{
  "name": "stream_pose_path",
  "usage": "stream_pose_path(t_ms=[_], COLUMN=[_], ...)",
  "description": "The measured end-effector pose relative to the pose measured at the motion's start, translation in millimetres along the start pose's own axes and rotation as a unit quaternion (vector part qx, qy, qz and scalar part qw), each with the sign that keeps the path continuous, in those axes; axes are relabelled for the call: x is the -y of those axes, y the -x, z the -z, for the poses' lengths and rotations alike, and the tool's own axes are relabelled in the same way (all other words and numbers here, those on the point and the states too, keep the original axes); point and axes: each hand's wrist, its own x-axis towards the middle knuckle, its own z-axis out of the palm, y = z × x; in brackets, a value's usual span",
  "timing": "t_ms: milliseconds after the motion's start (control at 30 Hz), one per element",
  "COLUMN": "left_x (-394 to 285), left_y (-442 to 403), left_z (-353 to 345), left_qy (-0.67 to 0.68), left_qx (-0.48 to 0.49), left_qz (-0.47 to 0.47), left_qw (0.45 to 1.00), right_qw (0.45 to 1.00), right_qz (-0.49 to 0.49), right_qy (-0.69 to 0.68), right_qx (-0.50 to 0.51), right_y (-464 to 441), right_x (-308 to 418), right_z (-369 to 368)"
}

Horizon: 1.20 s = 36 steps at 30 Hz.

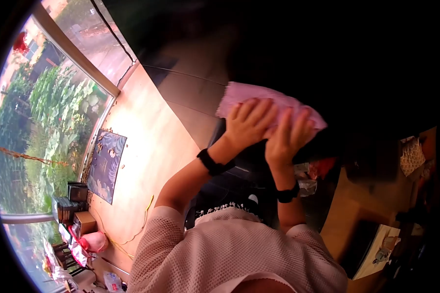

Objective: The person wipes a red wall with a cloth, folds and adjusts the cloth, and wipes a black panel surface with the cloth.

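A pink cloth (259, 93) with a serrated left edge lies under both hands, in front of a very dark area. My left hand (251, 121) holds its lower left part, the fingers laid side by side over it. Close beside, my right hand (289, 139) is on the lower right part, its fingers slightly bent and a little blurred. The thumbs are near each other at the cloth's lower edge. Each wrist wears a black band. What is behind the cloth is too dark to make out.
Left, a brightly lit floor (146, 132) carries a dark patterned mat (106, 163) and a yellow cord (145, 215) beside large windows. Boxes (84, 222) and a pink container (95, 241) stand lower left. At right are a brown surface (344, 205) and a woven item (411, 156).
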Motion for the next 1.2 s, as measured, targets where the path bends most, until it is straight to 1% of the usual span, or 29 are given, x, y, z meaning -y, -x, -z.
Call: stream_pose_path(t_ms=[67,133,167,233,267,333,400,467,500,567,600,667,733,800,867,900,933,1000,1033,1067,1100,1133,1167,1200], left_x=[-29,-57,-58,-57,-50,-28,5,44,63,98,110,124,129,118,99,88,79,71,72,79,87,94,102,106], left_y=[-37,-79,-86,-94,-94,-84,-73,-61,-53,-16,7,59,115,172,222,239,245,234,220,198,169,150,116,80], left_z=[5,10,12,12,11,17,24,26,28,25,24,20,9,-1,-13,-18,-25,-22,-19,-14,-4,-3,6,16], left_qy=[-0.015,-0.015,-0.003,0.020,0.010,-0.008,-0.008,0.009,0.020,0.023,0.007,-0.014,-0.004,-0.009,-0.027,0.000,-0.008,0.011,0.010,0.010,0.016,0.034,0.015,0.043], left_qx=[0.020,-0.013,-0.009,-0.004,-0.010,-0.017,-0.013,-0.029,-0.038,-0.021,0.004,0.064,0.120,0.190,0.262,0.276,0.262,0.260,0.254,0.248,0.216,0.170,0.124,0.071], left_qz=[-0.108,-0.145,-0.158,-0.177,-0.170,-0.146,-0.130,-0.124,-0.123,-0.109,-0.076,0.005,0.061,0.110,0.134,0.166,0.183,0.233,0.241,0.247,0.237,0.246,0.221,0.227], left_qw=[0.994,0.989,0.987,0.984,0.985,0.989,0.991,0.992,0.991,0.994,0.997,0.998,0.991,0.976,0.955,0.947,0.948,0.937,0.936,0.937,0.947,0.954,0.967,0.970], right_qw=[0.996,0.988,0.985,0.985,0.985,0.992,0.998,1.000,1.000,0.999,0.997,0.998,0.995,0.991,0.985,0.984,0.982,0.976,0.968,0.966,0.965,0.980,0.982,0.981], right_qz=[-0.074,-0.136,-0.154,-0.158,-0.155,-0.120,-0.053,-0.010,-0.001,0.038,0.052,0.062,0.083,0.096,0.096,0.086,0.092,0.106,0.118,0.132,0.122,0.127,0.111,0.103], right_qy=[-0.028,-0.040,-0.046,-0.043,-0.041,0.019,0.024,0.024,0.014,0.033,0.048,0.000,0.002,-0.008,-0.020,-0.028,-0.025,-0.021,-0.018,-0.016,-0.026,0.014,0.002,-0.011], right_qx=[-0.032,-0.061,-0.070,-0.062,-0.061,-0.014,0.000,0.018,0.013,0.005,-0.012,0.022,0.048,0.092,0.139,0.155,0.163,0.187,0.220,0.222,0.229,0.154,0.150,0.167], right_y=[-11,-28,-34,-38,-39,-43,-46,-44,-40,-29,-20,5,44,97,149,161,156,128,107,83,55,29,2,-24], right_x=[-25,-45,-50,-47,-43,-28,-10,14,30,58,71,98,114,121,121,122,122,126,128,129,133,137,137,136], right_z=[27,54,63,65,62,54,37,16,1,-29,-46,-72,-95,-114,-133,-139,-139,-124,-116,-110,-101,-96,-88,-76])
